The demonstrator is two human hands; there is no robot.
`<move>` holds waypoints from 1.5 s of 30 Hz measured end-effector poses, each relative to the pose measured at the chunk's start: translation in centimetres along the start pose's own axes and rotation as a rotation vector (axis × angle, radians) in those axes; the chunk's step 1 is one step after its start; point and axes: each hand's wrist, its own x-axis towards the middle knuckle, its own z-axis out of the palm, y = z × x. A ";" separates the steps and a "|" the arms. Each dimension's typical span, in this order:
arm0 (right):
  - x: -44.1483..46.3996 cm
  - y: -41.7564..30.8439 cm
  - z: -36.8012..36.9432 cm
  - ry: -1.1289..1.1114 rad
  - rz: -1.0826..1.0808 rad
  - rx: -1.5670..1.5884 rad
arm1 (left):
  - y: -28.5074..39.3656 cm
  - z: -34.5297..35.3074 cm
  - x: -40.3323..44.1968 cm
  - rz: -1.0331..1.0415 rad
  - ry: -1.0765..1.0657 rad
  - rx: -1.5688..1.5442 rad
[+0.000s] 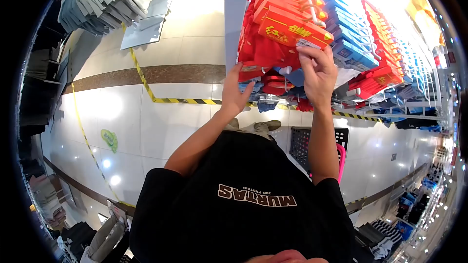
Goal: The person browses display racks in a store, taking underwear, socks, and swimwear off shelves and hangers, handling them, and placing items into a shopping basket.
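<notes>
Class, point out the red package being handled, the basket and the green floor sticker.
Red package (286, 30): head view, its cardboard header.
Basket (302, 149): head view, perforated side wall.
Green floor sticker (110, 140): head view, its middle.

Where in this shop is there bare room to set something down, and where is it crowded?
Bare floor lies between the green sticker and the left arm, and between the grey shirts and red packs. Red and blue packs crowd the hooks, with both hands there; a basket takes floor by the right arm.
</notes>
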 end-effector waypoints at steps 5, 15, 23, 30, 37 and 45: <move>-2.9 -0.1 -0.5 0.026 -0.078 -0.307 | -0.2 2.1 0.5 -0.031 0.021 -0.056; -11.2 1.0 -2.6 0.003 0.100 -0.281 | -2.3 5.4 0.3 -0.106 0.065 -0.126; -16.7 4.7 -3.4 -0.006 0.369 -0.211 | -1.8 3.5 0.7 -0.290 -0.147 -0.323; -17.0 5.9 -3.7 0.101 0.448 -0.012 | 0.8 1.2 -1.1 -0.374 -0.209 -0.714; -15.4 3.8 -2.9 0.054 0.559 0.399 | 5.6 2.2 -2.9 -0.862 -0.241 -1.097; -17.5 7.4 -2.3 0.343 0.751 0.450 | 4.7 1.1 -3.7 -0.959 -0.617 -1.139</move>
